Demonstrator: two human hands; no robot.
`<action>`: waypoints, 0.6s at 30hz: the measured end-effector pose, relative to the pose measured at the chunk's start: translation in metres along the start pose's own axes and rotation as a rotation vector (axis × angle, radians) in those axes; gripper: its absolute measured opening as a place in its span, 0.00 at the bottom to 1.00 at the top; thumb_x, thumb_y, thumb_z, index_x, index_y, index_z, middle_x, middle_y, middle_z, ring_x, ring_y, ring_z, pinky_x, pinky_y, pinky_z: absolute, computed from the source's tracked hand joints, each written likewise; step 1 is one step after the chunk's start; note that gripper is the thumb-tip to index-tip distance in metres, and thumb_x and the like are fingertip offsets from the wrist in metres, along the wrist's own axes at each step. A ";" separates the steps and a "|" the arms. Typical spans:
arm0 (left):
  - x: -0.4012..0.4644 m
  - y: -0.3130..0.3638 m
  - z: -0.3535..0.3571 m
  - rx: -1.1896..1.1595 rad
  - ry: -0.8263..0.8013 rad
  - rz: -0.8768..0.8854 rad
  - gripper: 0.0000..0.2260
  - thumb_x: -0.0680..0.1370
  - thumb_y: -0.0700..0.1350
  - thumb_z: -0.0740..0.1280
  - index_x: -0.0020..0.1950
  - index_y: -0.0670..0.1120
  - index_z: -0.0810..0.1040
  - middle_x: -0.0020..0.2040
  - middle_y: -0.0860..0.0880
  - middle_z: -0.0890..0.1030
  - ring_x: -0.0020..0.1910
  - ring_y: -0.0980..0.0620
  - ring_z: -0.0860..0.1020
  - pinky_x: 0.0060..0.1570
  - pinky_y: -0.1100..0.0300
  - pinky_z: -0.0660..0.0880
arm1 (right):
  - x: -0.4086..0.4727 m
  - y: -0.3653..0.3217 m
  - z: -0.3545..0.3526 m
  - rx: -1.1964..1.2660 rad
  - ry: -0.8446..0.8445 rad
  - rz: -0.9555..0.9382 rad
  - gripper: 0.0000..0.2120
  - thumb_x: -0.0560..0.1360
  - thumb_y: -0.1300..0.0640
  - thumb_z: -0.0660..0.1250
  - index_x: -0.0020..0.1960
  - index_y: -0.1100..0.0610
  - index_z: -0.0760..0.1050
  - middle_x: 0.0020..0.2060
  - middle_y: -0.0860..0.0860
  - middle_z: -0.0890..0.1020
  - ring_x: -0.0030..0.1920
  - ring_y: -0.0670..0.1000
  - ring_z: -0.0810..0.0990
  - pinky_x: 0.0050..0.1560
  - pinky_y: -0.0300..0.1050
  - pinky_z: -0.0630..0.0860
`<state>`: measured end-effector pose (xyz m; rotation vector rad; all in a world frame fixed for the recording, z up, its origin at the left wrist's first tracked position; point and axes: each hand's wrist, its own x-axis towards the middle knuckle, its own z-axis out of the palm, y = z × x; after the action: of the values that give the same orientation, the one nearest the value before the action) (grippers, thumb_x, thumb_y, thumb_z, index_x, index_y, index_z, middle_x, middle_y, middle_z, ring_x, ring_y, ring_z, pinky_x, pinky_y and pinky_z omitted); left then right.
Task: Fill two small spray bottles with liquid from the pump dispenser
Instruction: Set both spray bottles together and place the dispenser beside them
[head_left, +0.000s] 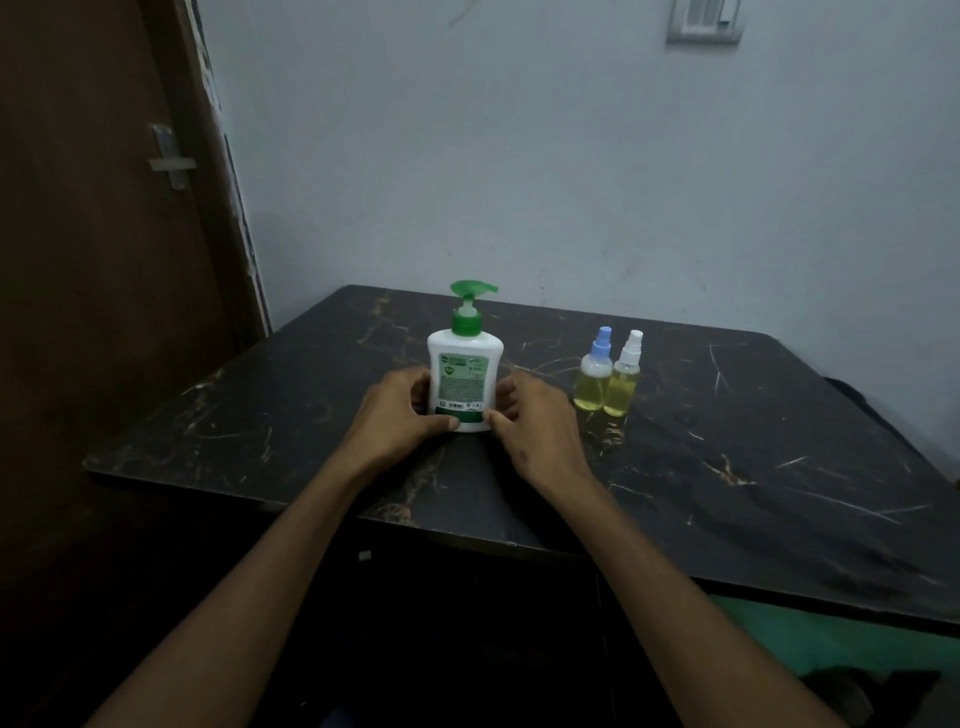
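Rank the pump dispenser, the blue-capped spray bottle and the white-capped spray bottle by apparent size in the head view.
1. pump dispenser, clearly largest.
2. white-capped spray bottle and blue-capped spray bottle: too alike to rank; they stand side by side.

Pump dispenser (464, 371) upright on tabletop (727, 467), left hand (402, 415) and right hand (530, 421) gripping base; two filled spray bottles (608, 376) near right.

Pump dispenser (464, 374) label print — too small, blurred — unreadable.
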<state>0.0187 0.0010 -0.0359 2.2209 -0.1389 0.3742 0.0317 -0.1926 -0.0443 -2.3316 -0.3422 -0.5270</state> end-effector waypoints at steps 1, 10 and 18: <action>0.004 -0.001 0.000 0.003 -0.010 0.009 0.22 0.71 0.44 0.81 0.63 0.52 0.83 0.56 0.56 0.87 0.53 0.63 0.84 0.52 0.67 0.76 | 0.003 0.003 0.003 0.000 0.006 0.002 0.09 0.77 0.56 0.75 0.55 0.53 0.80 0.49 0.48 0.85 0.48 0.46 0.83 0.52 0.46 0.83; 0.039 -0.007 0.005 -0.033 -0.060 0.010 0.21 0.71 0.42 0.81 0.64 0.51 0.83 0.56 0.55 0.87 0.52 0.62 0.84 0.54 0.64 0.78 | 0.024 0.014 0.012 -0.033 -0.004 0.014 0.06 0.77 0.59 0.74 0.54 0.54 0.80 0.48 0.50 0.85 0.49 0.48 0.83 0.52 0.46 0.82; 0.054 -0.006 0.015 -0.056 -0.055 0.010 0.22 0.71 0.41 0.81 0.64 0.50 0.83 0.57 0.54 0.87 0.52 0.62 0.84 0.54 0.64 0.78 | 0.036 0.015 0.015 -0.041 0.034 0.020 0.05 0.77 0.60 0.73 0.53 0.56 0.82 0.48 0.51 0.86 0.50 0.50 0.84 0.53 0.50 0.83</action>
<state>0.0750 -0.0055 -0.0321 2.1766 -0.1881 0.3111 0.0733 -0.1897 -0.0459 -2.3605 -0.2935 -0.5685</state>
